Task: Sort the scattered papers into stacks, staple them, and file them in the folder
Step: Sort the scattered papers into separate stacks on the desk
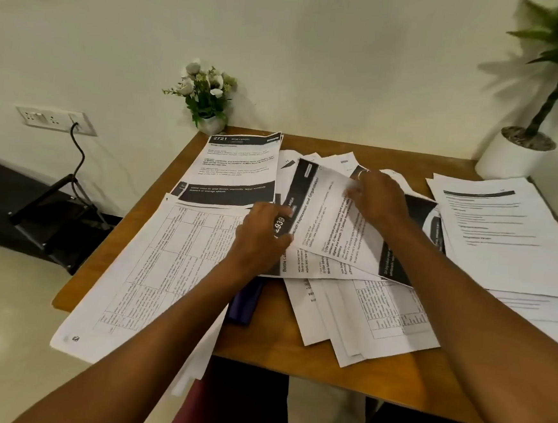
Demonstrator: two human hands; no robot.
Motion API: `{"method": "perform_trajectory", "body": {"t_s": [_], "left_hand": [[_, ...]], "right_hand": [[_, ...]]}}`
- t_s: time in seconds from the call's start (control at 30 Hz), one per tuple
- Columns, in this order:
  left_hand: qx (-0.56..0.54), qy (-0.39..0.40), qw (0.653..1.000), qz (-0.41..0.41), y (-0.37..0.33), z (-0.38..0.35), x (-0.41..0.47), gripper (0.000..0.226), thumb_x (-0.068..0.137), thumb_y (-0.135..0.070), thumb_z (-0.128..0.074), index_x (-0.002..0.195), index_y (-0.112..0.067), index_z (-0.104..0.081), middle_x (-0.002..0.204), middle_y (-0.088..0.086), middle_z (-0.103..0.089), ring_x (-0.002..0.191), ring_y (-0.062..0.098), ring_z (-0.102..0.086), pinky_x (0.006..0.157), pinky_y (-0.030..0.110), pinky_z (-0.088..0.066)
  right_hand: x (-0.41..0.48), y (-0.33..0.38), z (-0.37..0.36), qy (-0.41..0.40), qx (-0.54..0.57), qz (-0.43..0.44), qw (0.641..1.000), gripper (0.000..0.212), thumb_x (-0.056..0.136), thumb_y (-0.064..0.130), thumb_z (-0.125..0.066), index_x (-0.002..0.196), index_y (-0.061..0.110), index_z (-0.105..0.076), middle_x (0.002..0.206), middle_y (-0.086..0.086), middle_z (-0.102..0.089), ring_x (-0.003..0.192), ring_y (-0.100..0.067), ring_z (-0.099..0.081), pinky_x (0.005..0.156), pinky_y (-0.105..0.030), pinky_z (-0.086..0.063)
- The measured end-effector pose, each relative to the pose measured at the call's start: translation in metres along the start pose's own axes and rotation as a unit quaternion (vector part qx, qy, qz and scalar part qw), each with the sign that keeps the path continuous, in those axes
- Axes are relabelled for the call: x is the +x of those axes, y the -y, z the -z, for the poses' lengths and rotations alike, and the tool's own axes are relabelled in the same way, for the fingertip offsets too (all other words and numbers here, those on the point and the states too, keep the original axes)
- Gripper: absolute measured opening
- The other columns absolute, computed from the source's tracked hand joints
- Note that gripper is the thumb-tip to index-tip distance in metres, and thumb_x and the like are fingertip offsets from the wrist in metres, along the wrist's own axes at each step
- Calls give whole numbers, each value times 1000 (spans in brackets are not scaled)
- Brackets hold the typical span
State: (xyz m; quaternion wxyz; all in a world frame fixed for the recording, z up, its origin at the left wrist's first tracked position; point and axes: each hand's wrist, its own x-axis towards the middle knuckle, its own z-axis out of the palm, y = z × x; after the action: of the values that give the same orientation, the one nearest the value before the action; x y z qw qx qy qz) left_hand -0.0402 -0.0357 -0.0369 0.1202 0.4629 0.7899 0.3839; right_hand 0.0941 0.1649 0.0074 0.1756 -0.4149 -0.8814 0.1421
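Observation:
Printed papers cover a wooden table. My left hand pinches the near corner of a sheet headed with a black band in the middle pile. My right hand grips the far part of the same sheet, fingers curled over its edge. A stack of black-banded sheets lies at the back left. A stack of table-printed sheets lies at the front left, overhanging the edge. Another stack of text sheets lies at the right. A dark blue object, perhaps the stapler, lies under my left forearm.
A small pot of white flowers stands at the table's back left corner. A tall plant in a white pot stands at the back right. Loose sheets fan out toward the front edge. A black stand and cable are on the floor at left.

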Motion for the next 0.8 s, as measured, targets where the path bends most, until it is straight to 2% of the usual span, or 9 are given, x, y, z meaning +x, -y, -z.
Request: {"method": "perform_trajectory", "body": {"t_s": [0.07,0.17,0.2,0.3,0.43,0.53,0.6,0.7,0.8], "left_hand": [[-42,-14,999,5,-3,5,2,46,90,-20,-77,130,-22,-53,129,-4,-43,111,17,-58,69,14,-55],[-123,-43,991,40,-7,17,6,51,92,-19,-75,135,-23,-48,134,-5,-40,104,10,-58,57,5,-50],[-134,-53,988,52,-7,21,8,55,92,-21,-75,138,-25,-46,137,-4,-41,103,8,-58,59,9,-53],[-161,-57,980,104,-6,30,16,69,91,-35,-75,148,-28,-37,145,-3,-47,113,14,-63,79,35,-62],[-215,-35,966,141,-7,36,25,75,93,-48,-69,153,-21,-34,133,-6,-60,107,14,-67,82,33,-59],[-300,-7,942,152,-11,39,31,61,97,-43,-66,146,-14,-44,117,-8,-70,94,7,-72,77,30,-61],[-347,-16,923,165,-11,43,38,41,100,-30,-64,137,-13,-56,116,-5,-73,92,8,-73,75,29,-62],[-323,-69,923,198,3,53,53,28,103,-20,-60,129,-13,-65,120,-3,-72,95,13,-72,83,35,-62],[-310,-116,918,217,29,73,68,23,102,-20,-61,123,-15,-68,110,-4,-71,85,9,-71,67,22,-58]], "right_hand": [[2,0,18,-3,15,4,1000,23,101,30,-59,80,27,-55,74,8,-57,66,-16,-64,60,-33,-55],[11,-1,57,-22,26,24,999,18,102,31,-59,86,23,-55,72,10,-53,64,-13,-60,56,-29,-49],[14,0,70,-27,39,31,998,14,101,31,-60,90,21,-57,74,10,-54,64,-10,-58,58,-29,-49],[22,5,96,-40,84,45,995,14,98,29,-65,99,14,-64,84,4,-59,67,-6,-56,57,-25,-42],[18,14,93,-15,209,27,977,24,97,27,-68,116,14,-69,100,5,-68,88,-12,-65,73,-21,-49],[14,24,74,6,305,-8,952,22,97,24,-68,118,16,-68,103,9,-70,83,5,-62,62,-3,-44],[16,31,56,7,363,-49,931,25,98,22,-67,121,12,-68,111,1,-73,84,0,-66,67,-9,-50],[19,42,24,29,420,-97,902,32,95,22,-70,126,14,-61,118,-1,-73,96,-14,-71,89,-30,-57],[21,52,-8,120,490,-141,852,73,84,28,-80,146,17,-42,126,-1,-70,103,-20,-73,95,-44,-58]]}}
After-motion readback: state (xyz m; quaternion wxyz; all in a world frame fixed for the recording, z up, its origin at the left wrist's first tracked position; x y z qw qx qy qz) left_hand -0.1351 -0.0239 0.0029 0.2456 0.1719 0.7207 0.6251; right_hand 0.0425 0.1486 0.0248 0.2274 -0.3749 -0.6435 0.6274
